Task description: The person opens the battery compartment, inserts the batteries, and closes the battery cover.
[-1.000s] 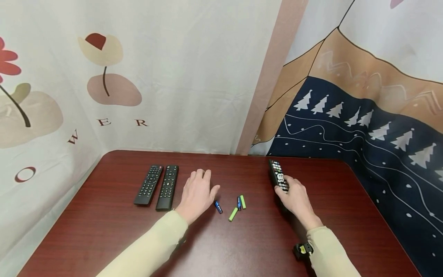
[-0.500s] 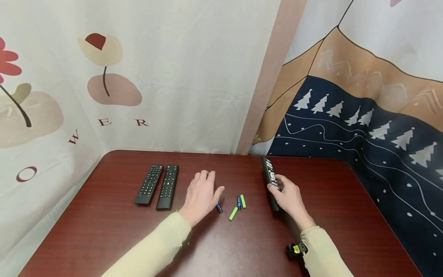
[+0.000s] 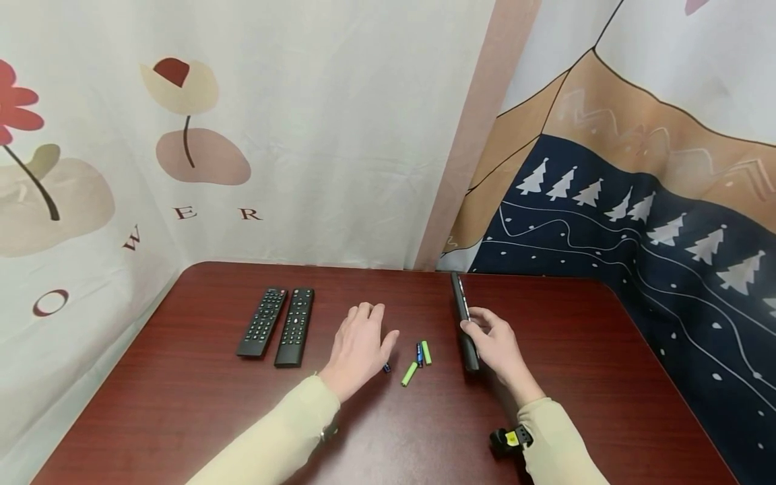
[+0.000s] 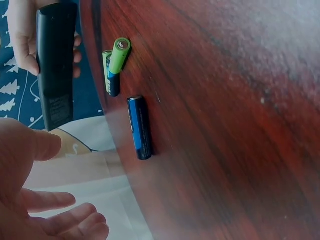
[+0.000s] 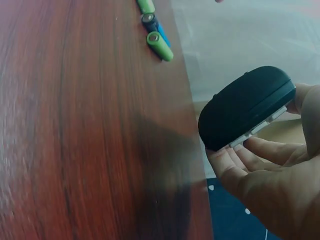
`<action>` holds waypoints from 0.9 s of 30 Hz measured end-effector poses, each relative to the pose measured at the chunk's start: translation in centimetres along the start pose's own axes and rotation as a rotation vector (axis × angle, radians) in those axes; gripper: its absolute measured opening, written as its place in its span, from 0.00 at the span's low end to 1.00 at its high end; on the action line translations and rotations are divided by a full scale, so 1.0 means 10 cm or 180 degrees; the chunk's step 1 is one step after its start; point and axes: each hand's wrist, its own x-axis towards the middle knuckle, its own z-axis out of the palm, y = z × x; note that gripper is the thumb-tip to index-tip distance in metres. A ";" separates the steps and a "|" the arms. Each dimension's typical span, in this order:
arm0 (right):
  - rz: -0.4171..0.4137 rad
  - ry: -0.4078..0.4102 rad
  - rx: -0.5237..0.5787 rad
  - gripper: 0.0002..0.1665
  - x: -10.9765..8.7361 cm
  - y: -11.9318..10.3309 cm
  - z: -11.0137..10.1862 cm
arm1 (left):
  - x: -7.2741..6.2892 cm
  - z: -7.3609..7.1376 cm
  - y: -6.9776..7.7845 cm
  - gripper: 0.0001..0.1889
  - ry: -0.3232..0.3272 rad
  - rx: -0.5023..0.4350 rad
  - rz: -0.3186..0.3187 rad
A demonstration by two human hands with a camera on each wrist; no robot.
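My right hand [image 3: 498, 345] pinches a black remote control [image 3: 463, 322] between thumb and fingers. The remote is turned on its side, so its back faces left and its pale buttons face right. In the left wrist view the plain back of the remote [image 4: 57, 65] shows. My left hand [image 3: 359, 347] hovers with fingers spread and holds nothing. Close by its thumb lies a blue battery [image 4: 139, 127], mostly hidden under the hand in the head view. Between the hands lie a green battery [image 3: 409, 374], another blue battery [image 3: 419, 355] and a second green battery [image 3: 427, 353].
Two more black remotes, a left one [image 3: 263, 323] and a right one [image 3: 295, 328], lie side by side on the left of the brown table [image 3: 182, 404]. A printed curtain [image 3: 327, 135] hangs behind the table's far edge.
The right hand has moved left with the remote and rolled it from buttons up onto its side. My left hand has drifted slightly right, covering more of the nearest blue battery.
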 end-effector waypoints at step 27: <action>0.0297 -0.0371 0.1385 0.26 -0.06 -0.21 0.26 | -0.05 0.02 0.23 0.25 -0.0078 -0.0529 0.0366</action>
